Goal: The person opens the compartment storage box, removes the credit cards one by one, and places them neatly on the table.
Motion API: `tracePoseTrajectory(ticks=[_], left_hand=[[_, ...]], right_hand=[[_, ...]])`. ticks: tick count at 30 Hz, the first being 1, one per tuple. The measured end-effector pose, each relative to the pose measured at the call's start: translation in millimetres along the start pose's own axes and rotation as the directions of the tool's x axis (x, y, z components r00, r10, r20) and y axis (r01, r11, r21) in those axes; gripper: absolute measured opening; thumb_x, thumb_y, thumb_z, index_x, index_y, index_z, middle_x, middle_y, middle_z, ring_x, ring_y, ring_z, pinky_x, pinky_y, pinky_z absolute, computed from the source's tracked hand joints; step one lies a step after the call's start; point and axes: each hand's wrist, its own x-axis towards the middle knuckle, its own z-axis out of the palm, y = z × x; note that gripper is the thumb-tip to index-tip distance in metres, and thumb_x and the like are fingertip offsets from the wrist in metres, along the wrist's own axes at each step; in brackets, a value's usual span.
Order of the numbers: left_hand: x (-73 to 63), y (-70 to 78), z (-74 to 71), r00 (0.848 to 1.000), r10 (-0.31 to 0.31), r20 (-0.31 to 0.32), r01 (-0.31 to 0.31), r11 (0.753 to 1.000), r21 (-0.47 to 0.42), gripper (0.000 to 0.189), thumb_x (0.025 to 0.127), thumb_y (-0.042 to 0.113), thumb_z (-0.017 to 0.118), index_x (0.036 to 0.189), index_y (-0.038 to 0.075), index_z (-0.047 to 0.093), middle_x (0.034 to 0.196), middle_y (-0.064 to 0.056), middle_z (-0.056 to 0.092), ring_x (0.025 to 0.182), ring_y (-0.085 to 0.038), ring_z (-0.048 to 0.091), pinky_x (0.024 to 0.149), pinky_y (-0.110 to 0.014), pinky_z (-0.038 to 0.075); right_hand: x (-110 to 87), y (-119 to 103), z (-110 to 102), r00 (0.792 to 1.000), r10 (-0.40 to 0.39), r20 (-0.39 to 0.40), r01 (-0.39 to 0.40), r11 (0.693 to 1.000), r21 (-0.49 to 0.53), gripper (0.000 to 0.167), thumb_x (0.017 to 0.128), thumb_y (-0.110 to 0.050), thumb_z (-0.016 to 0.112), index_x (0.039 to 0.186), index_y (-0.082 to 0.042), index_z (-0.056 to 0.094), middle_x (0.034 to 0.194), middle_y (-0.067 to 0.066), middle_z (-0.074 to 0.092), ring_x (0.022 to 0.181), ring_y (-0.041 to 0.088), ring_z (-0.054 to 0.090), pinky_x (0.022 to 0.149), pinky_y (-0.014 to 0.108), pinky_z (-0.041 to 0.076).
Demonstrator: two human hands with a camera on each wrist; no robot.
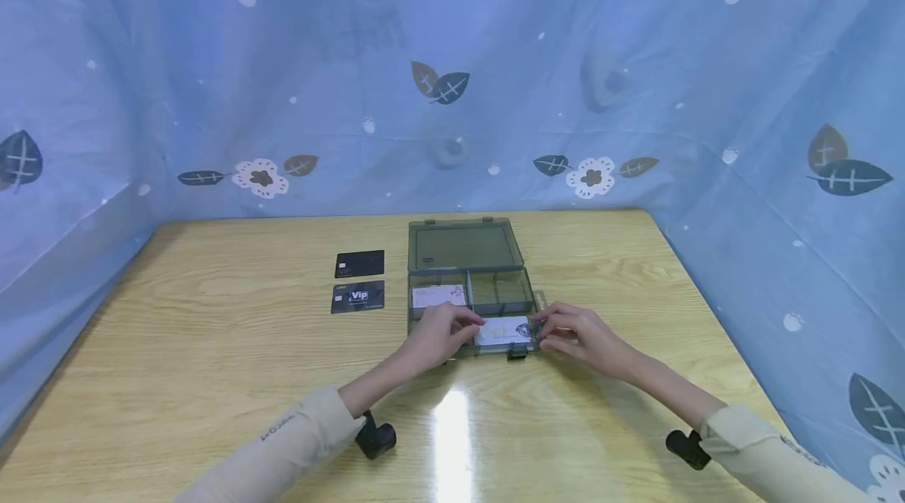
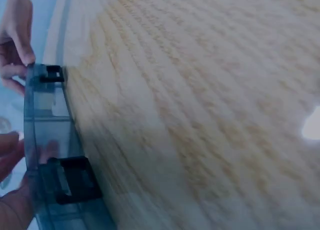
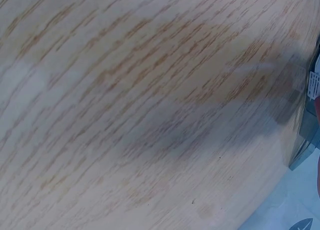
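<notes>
A translucent grey divided box (image 1: 502,308) lies with its lid (image 1: 463,245) folded back on the wooden table. Over its front right compartment is a white card (image 1: 503,331) with gold lettering and a dark picture. My left hand (image 1: 444,334) pinches the card's left end between thumb and fingers. At the card's right end, beside the box wall, my right hand (image 1: 576,336) holds with bent fingers; its fingertips are partly hidden. A pale pink card (image 1: 438,296) rests in the back left compartment. In the left wrist view, a black latch (image 2: 75,180) shows on the box front.
Two dark cards lie left of the box: a black card (image 1: 360,263) and, nearer me, a grey-black Vip card (image 1: 357,296). The wooden table (image 1: 212,377) extends around them. A patterned blue curtain (image 1: 339,31) stands behind and at the sides.
</notes>
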Motion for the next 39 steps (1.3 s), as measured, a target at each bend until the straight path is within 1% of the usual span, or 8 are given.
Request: tracePoseTrajectory(ticks=[3,6,10,16,20,23,29,39], left_hand=[[5.1,3.1,2.8,0.999,0.006,0.052,-0.011,0.995,0.096,0.020,0.095,0.010,0.060,0.109,-0.001,0.070,0.081,-0.005,0.067,0.063,-0.011,0.057,0.058,-0.023,0.049],[12.1,5.5,6.9,0.998,0.008,0.068,-0.022,0.979,0.203,0.020,0.096,0.013,0.059,0.104,0.001,0.072,0.078,-0.002,0.068,0.062,-0.007,0.056,0.085,-0.037,0.051],[17.6,7.1,10.7,0.996,-0.047,0.078,0.023,0.959,0.284,0.022,0.098,0.017,0.056,0.102,0.005,0.074,0.086,-0.003,0.072,0.066,-0.009,0.061,0.113,-0.053,0.021],[20.1,9.6,10.4,0.993,-0.097,0.072,0.066,0.936,0.344,0.024,0.099,0.019,0.053,0.103,0.010,0.074,0.096,-0.003,0.073,0.064,-0.011,0.060,0.103,-0.051,0.039],[20.4,14.4,9.1,0.992,-0.110,0.066,0.079,0.930,0.360,0.025,0.100,0.017,0.050,0.105,0.008,0.073,0.091,-0.005,0.070,0.052,-0.010,0.047,0.066,-0.038,0.054],[21.1,17.7,9.6,0.990,-0.123,0.067,0.087,0.914,0.396,0.023,0.099,0.015,0.049,0.100,0.005,0.070,0.075,-0.007,0.062,0.048,-0.011,0.039,0.043,-0.028,0.041],[24.3,24.4,13.3,0.979,-0.188,0.080,0.125,0.863,0.490,0.031,0.100,0.026,0.051,0.079,0.006,0.061,0.069,-0.005,0.051,0.057,-0.017,0.048,0.047,-0.029,0.043],[24.4,41.6,21.8,0.931,-0.331,0.154,0.173,0.772,0.612,0.030,0.095,0.007,0.054,0.066,0.006,0.061,0.140,-0.038,0.036,0.061,-0.024,0.058,0.060,-0.038,0.054]], right_hand=[[1.9,-1,-1,1.000,0.018,0.012,-0.018,1.000,0.003,0.003,0.086,-0.008,0.071,0.083,-0.007,0.069,0.107,0.014,0.066,0.093,0.027,0.065,0.071,0.031,0.056],[1.8,-1,-3,0.999,0.032,0.014,-0.032,0.999,0.001,0.003,0.085,-0.008,0.071,0.084,-0.007,0.069,0.107,0.013,0.066,0.094,0.027,0.065,0.071,0.030,0.056],[2.0,0,-2,1.000,0.024,0.016,-0.024,1.000,-0.008,0.006,0.086,-0.011,0.071,0.083,-0.006,0.069,0.107,0.014,0.066,0.093,0.027,0.065,0.071,0.029,0.056],[5.8,-1,-2,1.000,0.016,0.016,-0.015,1.000,-0.018,0.005,0.083,-0.006,0.073,0.082,-0.007,0.069,0.107,0.015,0.066,0.093,0.027,0.065,0.072,0.030,0.056],[7.7,-1,-4,1.000,0.014,0.014,-0.014,1.000,-0.017,0.009,0.080,-0.002,0.075,0.081,-0.008,0.069,0.106,0.015,0.066,0.092,0.028,0.065,0.072,0.030,0.057],[8.7,-1,-5,1.000,0.016,0.019,-0.016,1.000,-0.011,0.006,0.082,-0.004,0.074,0.081,-0.007,0.069,0.106,0.016,0.066,0.092,0.029,0.065,0.072,0.030,0.056],[10.2,-2,-7,1.000,0.017,0.011,-0.016,1.000,-0.026,0.011,0.078,0.000,0.076,0.081,-0.007,0.069,0.105,0.016,0.066,0.092,0.029,0.066,0.073,0.029,0.056],[8.3,-8,-4,0.998,0.044,0.037,-0.043,0.999,-0.014,0.004,0.084,-0.008,0.072,0.082,-0.006,0.069,0.107,0.016,0.066,0.093,0.029,0.066,0.072,0.032,0.057]])
